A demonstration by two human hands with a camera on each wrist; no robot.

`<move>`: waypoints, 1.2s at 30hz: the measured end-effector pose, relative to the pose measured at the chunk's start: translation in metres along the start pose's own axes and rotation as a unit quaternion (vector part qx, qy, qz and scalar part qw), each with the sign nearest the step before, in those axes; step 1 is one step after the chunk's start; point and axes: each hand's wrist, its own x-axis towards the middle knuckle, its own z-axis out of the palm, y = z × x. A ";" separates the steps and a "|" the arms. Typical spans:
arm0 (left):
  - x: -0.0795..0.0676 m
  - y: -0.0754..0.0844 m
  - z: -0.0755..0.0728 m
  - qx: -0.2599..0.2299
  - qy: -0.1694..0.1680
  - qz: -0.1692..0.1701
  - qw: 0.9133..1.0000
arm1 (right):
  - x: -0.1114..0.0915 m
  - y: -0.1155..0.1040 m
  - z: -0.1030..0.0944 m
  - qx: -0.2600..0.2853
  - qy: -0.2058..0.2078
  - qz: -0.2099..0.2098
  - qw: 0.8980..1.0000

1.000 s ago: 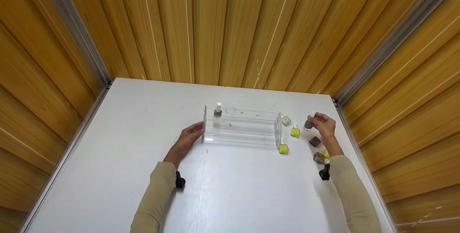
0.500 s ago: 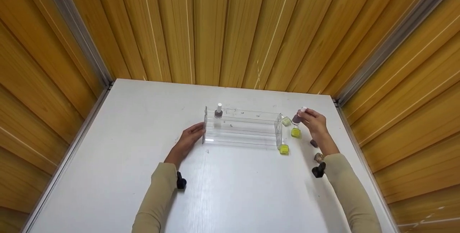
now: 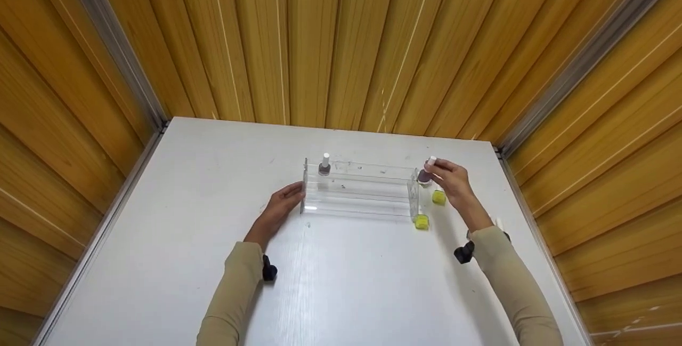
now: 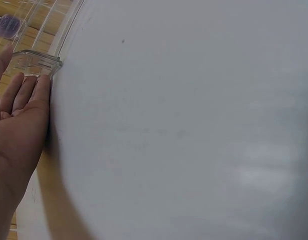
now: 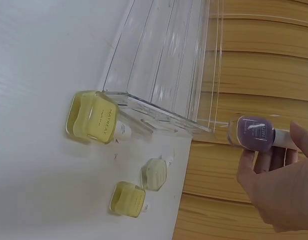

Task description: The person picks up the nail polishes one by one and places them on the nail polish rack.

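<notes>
A clear acrylic stepped rack (image 3: 362,195) stands on the white table. My left hand (image 3: 278,211) touches its left end panel with straight fingers, which the left wrist view shows lying flat at the panel's edge. On the top tier, at the left, one dark nail polish bottle (image 3: 324,168) with a white cap stands upright. My right hand (image 3: 452,180) pinches a purple nail polish bottle (image 5: 255,133) by its white cap, raised just beyond the rack's right end. In the right wrist view two yellow bottles (image 5: 97,117) and a pale one (image 5: 155,174) are beside that end.
The white table (image 3: 341,282) reaches back to a wood-look panel wall (image 3: 309,42). One yellow bottle (image 3: 421,222) sits close to the rack's front right corner. A white cap (image 3: 499,224) shows beside the right sleeve (image 3: 514,282), which covers other bottles.
My right hand has moved left with the purple bottle, from over the loose bottles to the rack's right end. My left hand stays against the rack.
</notes>
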 end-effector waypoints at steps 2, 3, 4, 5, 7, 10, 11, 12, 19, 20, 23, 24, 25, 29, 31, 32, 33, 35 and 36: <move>0.000 0.000 0.001 -0.002 0.004 -0.002 1.000 | 0.000 0.002 0.004 -0.004 -0.007 -0.003 1.000; 0.000 0.000 0.001 -0.001 0.005 -0.002 1.000 | 0.000 0.003 0.006 -0.005 -0.010 -0.006 1.000; 0.000 0.000 0.001 -0.001 0.005 -0.001 1.000 | 0.001 0.004 0.008 -0.008 -0.012 -0.009 1.000; 0.000 0.000 0.002 -0.001 0.006 -0.001 1.000 | 0.001 0.005 0.010 -0.008 -0.015 -0.012 1.000; 0.000 0.001 0.002 -0.001 0.008 0.001 1.000 | 0.000 0.007 0.016 -0.007 -0.026 -0.023 0.999; 0.000 0.001 0.003 -0.006 0.006 0.001 1.000 | -0.002 0.009 0.025 -0.014 -0.041 -0.031 0.999; -0.001 0.001 0.003 -0.007 0.006 0.000 1.000 | -0.003 0.009 0.028 -0.011 -0.045 -0.031 0.998; -0.001 0.000 0.004 -0.010 0.004 0.001 1.000 | -0.005 0.009 0.031 -0.011 -0.053 -0.030 0.998; -0.002 0.000 0.002 -0.005 0.003 -0.005 1.000 | -0.012 0.012 0.058 -0.023 -0.082 -0.014 0.996; -0.002 0.000 0.002 -0.006 0.003 -0.008 1.000 | -0.012 0.013 0.061 -0.030 -0.089 -0.016 0.995; -0.001 0.001 0.001 -0.001 0.005 -0.011 1.000 | -0.012 0.015 0.071 -0.045 -0.107 -0.020 0.993; -0.001 0.002 0.001 -0.001 0.007 -0.012 1.000 | -0.011 0.015 0.074 -0.049 -0.113 -0.021 0.992; 0.000 0.002 0.001 0.000 0.008 -0.013 1.000 | -0.011 0.016 0.077 -0.051 -0.116 -0.020 0.992; 0.001 0.003 0.001 -0.011 0.008 -0.009 1.000 | -0.009 0.020 0.087 -0.054 -0.117 -0.017 0.991; 0.001 0.002 0.001 -0.012 0.006 -0.006 1.000 | -0.009 0.023 0.091 -0.054 -0.119 -0.017 0.991; 0.001 0.002 0.001 -0.011 0.006 -0.006 1.000 | -0.009 0.024 0.093 -0.052 -0.120 -0.017 0.991; 0.001 0.002 0.001 -0.008 0.007 -0.008 1.000 | -0.009 0.025 0.094 -0.052 -0.122 -0.017 0.991; 0.001 0.001 0.001 -0.005 0.010 -0.012 1.000 | -0.010 0.027 0.098 -0.050 -0.122 -0.015 0.991; 0.001 0.001 0.001 -0.002 0.010 -0.014 1.000 | -0.011 0.028 0.099 -0.049 -0.121 -0.013 0.991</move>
